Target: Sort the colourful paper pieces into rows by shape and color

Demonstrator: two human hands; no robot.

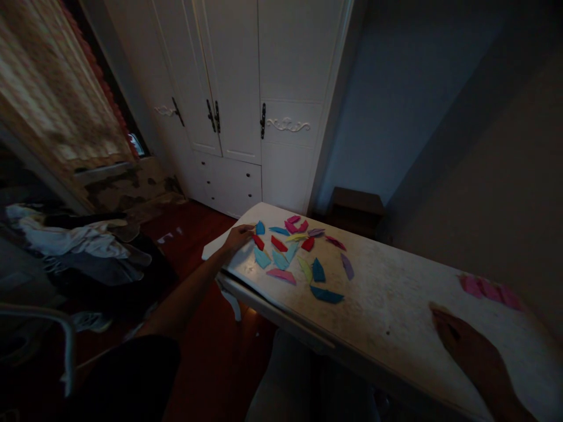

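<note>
Head view: coloured folded pieces (279, 259), paper-like, in blue, teal, red, pink, yellow and purple, scattered over the left part of a worn white table (382, 272). At the left end of the scatter, left hand (238, 237) with fingertips at a blue piece (260, 227) and a red piece (258, 242); light touch or firm grasp impossible to tell. Toward the table's near edge, a dark teal piece (326, 294), with a purple piece (347, 266) beyond it to the right. Well apart from the scatter, near the far edge at the right, pink pieces (491, 292) side by side in a row. Near this row, right hand (457, 335) above or on the table, blurred, fingers drawn together; any hold impossible to tell. Behind the table, a white wardrobe (285, 70) with dark handles (263, 121) and, to its right, a low brown cabinet (357, 202). At far left, a patterned curtain (65, 88) and heaped clothes (88, 240).
</note>
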